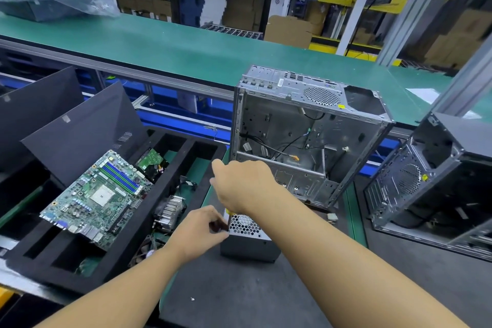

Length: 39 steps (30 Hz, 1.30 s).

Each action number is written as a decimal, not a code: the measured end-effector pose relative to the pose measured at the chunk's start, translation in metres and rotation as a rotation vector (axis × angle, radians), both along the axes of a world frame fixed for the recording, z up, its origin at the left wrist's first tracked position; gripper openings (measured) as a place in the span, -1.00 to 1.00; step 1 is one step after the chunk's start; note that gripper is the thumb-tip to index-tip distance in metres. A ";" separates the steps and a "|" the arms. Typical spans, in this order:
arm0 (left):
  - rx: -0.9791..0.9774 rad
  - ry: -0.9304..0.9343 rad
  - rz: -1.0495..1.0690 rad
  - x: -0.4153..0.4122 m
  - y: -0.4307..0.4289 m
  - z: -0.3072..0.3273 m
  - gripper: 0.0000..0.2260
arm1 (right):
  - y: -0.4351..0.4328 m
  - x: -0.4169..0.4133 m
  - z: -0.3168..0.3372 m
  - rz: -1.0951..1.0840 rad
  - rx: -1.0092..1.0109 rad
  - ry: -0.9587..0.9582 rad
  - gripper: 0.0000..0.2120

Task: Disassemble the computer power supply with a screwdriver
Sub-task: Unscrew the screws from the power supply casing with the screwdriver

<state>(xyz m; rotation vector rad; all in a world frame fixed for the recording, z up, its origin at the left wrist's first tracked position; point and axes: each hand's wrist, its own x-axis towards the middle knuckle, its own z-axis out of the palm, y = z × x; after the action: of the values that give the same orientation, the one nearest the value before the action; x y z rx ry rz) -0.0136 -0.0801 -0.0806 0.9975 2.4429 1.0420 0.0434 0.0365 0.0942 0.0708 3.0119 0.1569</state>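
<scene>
Fingers [216,224] of left hand [198,233] pinch screwdriver [228,219] at power supply [247,243]; case sticker [341,106] illegible

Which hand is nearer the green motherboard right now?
Left. The left hand sits at the power supply's tray-side edge, right of the motherboard; the right hand is farther right, over the power supply.

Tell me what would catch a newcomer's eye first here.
Two bare hands meet over a small grey power supply on the dark mat: the right hand grips a screwdriver from above, the left hand pinches its shaft. Just behind stands a gutted silver computer case, and to the left a green motherboard leans in a black foam tray.
</scene>
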 end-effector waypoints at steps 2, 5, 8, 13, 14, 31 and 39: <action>0.018 -0.042 0.027 0.001 0.000 0.000 -0.90 | -0.002 0.002 -0.002 0.022 0.024 0.026 -0.84; 0.012 -0.011 0.032 0.002 0.000 0.001 -0.90 | -0.002 0.004 -0.003 0.057 -0.041 -0.007 -0.76; 0.004 -0.005 0.015 0.003 0.000 0.001 -0.88 | -0.001 0.005 -0.001 0.033 -0.129 -0.085 -0.74; 0.012 0.012 -0.015 0.008 0.000 0.001 -0.75 | 0.002 0.007 -0.004 -0.015 -0.014 0.026 -0.79; 0.009 0.015 -0.019 0.008 0.000 0.001 -0.74 | 0.003 0.007 -0.003 0.008 0.002 0.044 -0.84; 0.035 -0.104 0.124 0.013 0.004 0.002 -0.82 | 0.003 0.013 0.009 0.085 -0.079 -0.105 -0.82; 0.037 -0.166 0.118 0.007 0.004 -0.001 -0.84 | 0.003 0.006 0.003 0.058 -0.008 -0.012 -0.82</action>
<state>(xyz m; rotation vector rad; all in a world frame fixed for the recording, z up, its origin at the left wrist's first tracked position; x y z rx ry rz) -0.0066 -0.0766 -0.0814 0.7532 2.3778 1.1629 0.0490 0.0396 0.0968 -0.0179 3.0043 0.1504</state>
